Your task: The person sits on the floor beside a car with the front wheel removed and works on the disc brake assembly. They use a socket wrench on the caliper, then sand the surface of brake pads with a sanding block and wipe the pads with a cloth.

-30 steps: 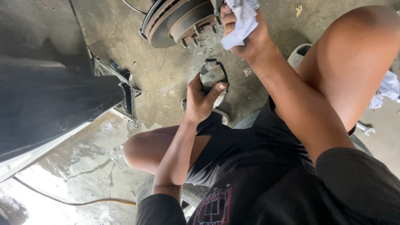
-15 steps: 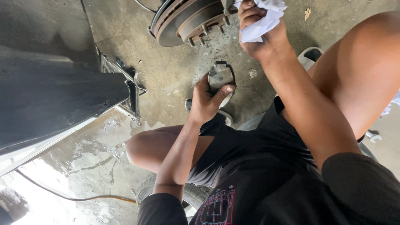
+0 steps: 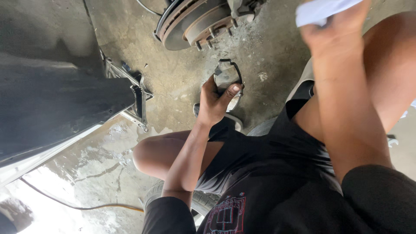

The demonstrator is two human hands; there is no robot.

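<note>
Concrete floor bears brake disc beside dark car body.

place: car repair workshop | signs: bare brake disc, car jack, stained concrete floor

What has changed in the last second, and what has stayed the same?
The right hand with the white rag has moved to the right, away from the brake disc, and it is blurred now. Nothing was taken up or let go. The left hand still holds the brake pad above the concrete floor, and the person is still seated.
</note>
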